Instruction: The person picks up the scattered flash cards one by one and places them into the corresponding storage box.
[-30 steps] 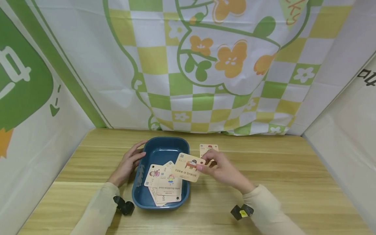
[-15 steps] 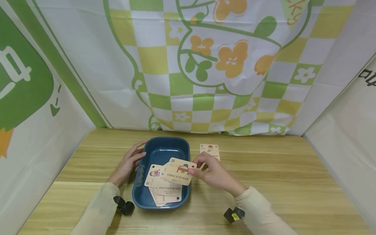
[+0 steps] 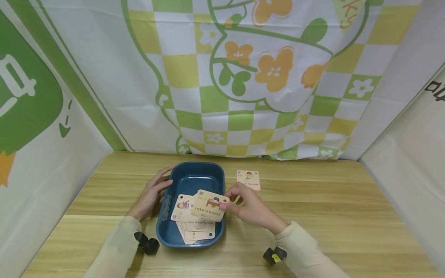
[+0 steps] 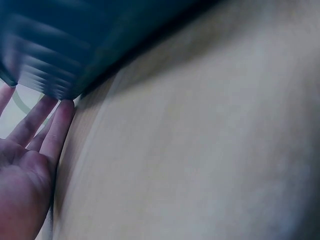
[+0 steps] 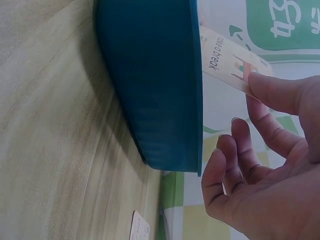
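Note:
A blue rectangular basin (image 3: pixel 196 170) stands on the table, with several printed cards (image 3: pixel 201 226) piled in its near half. My left hand (image 3: pixel 152 194) rests against the basin's left side; in the left wrist view its fairly straight fingers (image 4: pixel 57 132) touch the outer wall. Between thumb and forefinger, my right hand (image 3: pixel 248 204) pinches the right edge of a "take a break" card (image 3: pixel 205 210). That card is over the basin's right rim, above the pile, and partly covers the "play skipping rope" card. In the right wrist view the other fingers are bent and hold nothing.
Another card (image 3: pixel 252 179), its text ending in "on the slide", lies on the wooden table (image 3: pixel 313 200) to the right of the basin. A checked, flowered cloth (image 3: pixel 243 127) hangs behind the table. White printed panels flank both sides.
My right hand has moved left and slightly down with the "take a break" card, farther over the pile. More of the card on the table now shows. My left hand has stayed still.

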A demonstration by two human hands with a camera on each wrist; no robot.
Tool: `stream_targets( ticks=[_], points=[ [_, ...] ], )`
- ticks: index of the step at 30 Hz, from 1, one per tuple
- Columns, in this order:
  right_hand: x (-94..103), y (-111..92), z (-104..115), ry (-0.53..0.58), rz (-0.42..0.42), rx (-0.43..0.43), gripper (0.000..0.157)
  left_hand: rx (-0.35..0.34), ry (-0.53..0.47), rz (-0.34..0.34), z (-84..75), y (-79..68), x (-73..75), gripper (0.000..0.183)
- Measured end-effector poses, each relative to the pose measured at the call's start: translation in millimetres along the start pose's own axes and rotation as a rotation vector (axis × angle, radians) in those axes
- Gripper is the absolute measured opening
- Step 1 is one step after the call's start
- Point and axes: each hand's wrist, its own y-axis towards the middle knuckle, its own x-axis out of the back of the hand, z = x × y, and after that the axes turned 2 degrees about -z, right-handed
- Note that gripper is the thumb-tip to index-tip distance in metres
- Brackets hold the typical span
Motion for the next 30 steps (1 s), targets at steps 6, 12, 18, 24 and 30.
stream_targets(
  ticks=[6, 12, 18, 24, 30],
  points=[
    [-1.3, 0, 0, -0.035, 0.023, -0.025, 0.008, 0.000, -0.003, 0.002, 0.5, 0.3, -0.1, 0.054],
    [-1.4, 0, -4, -0.034, 0.037, -0.003, 0.006, 0.002, -0.006, 0.003, 0.8, 0.4, -0.2, 0.054],
    [1.7, -2, -6, -0.007, 0.036, -0.002, 0.012, 0.004, -0.006, -0.002, 0.5, 0.5, -0.3, 0.054],
    [5.7, -3, -9, -0.020, 0.028, 0.010, 0.014, 0.008, -0.004, -0.005, 0.0, 0.5, -0.6, 0.054],
    [13.3, -4, -14, -0.046, 0.008, -0.009, 0.019, 0.009, -0.003, -0.009, -0.4, 1.1, -0.5, 0.055]
  ],
)
